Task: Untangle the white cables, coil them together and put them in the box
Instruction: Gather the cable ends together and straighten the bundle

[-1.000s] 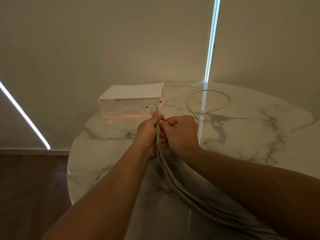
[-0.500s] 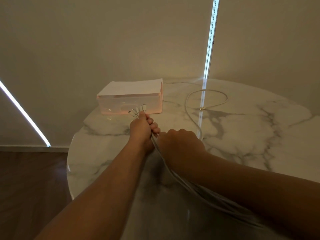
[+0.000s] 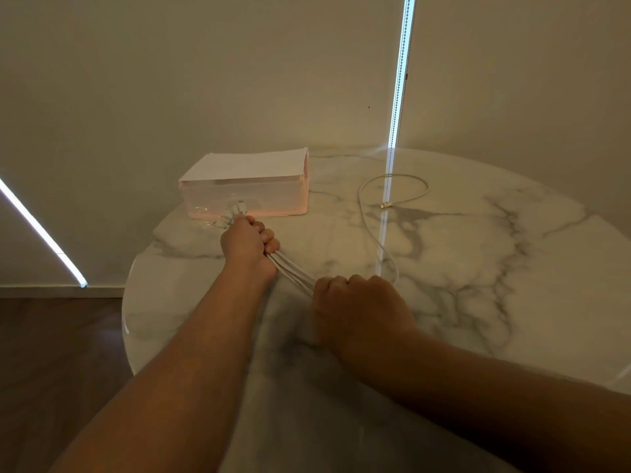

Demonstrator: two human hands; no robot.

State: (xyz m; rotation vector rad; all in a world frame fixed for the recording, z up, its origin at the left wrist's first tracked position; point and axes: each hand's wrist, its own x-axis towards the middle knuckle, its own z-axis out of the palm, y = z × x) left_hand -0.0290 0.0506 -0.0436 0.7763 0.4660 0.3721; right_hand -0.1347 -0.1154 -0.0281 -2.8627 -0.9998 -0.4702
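Several white cables [image 3: 294, 275] run in a bundle between my two fists above the round marble table [image 3: 478, 268]. My left hand [image 3: 246, 244] grips the bundle near its plug ends, which stick out toward the box. My right hand [image 3: 355, 308] grips the same bundle closer to me; the cables' remaining length is hidden under my right hand and arm. One cable end [image 3: 392, 192] loops loose across the table to the right. The translucent pink box [image 3: 246, 198] sits at the table's far left, white paper lying on top.
The table's left edge drops to a dark wooden floor [image 3: 51, 370]. A beige wall stands close behind, with a vertical light strip [image 3: 401, 73] and a slanted one [image 3: 41, 233] at the left.
My hands have drawn apart along the bundle: the left moved left toward the box with the plug ends, the right slid back toward me. The plugs tilted from upright to pointing left.
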